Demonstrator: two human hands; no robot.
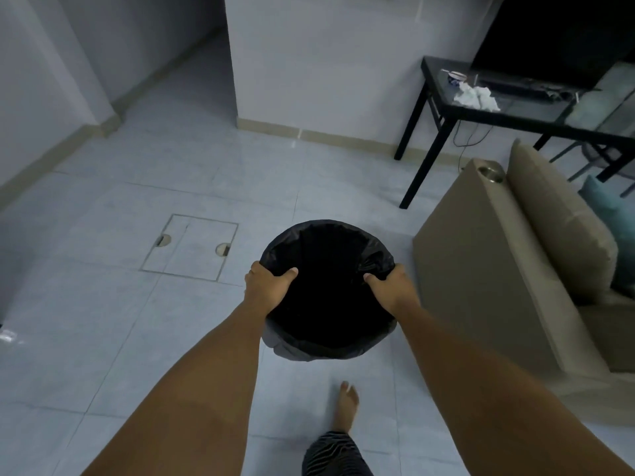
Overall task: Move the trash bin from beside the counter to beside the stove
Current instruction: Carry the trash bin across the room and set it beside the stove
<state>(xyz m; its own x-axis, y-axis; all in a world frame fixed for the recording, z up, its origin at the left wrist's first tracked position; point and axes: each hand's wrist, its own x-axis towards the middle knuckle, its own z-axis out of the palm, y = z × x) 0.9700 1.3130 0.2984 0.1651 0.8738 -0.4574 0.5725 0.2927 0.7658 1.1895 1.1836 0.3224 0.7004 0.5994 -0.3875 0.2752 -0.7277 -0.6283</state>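
Gripping opposite sides of its rim, both hands were closed on the round trash bin (326,293) lined with a black plastic bag. The left hand (269,286) was clamped on the bin's left edge, its thumb hooked inside the liner and its fingers hidden outside the rim. The right hand (391,286) was clamped in the same way on the right edge, thumb inside. The bin was held out in front of the body, above the pale tiled floor (103,304), with its grey wall visible below the bag at the near side. Whether the bin's base touched the floor could not be told. A bare foot (346,405) was seen on the tiles below the bin, near a striped trouser leg (333,453). A square floor hatch (190,247) lay to the left of the bin, and a beige sofa arm (481,262) stood just to its right. Farther back, a black tabletop (515,108) carried crumpled white paper (476,96) and a small bowl (457,78).
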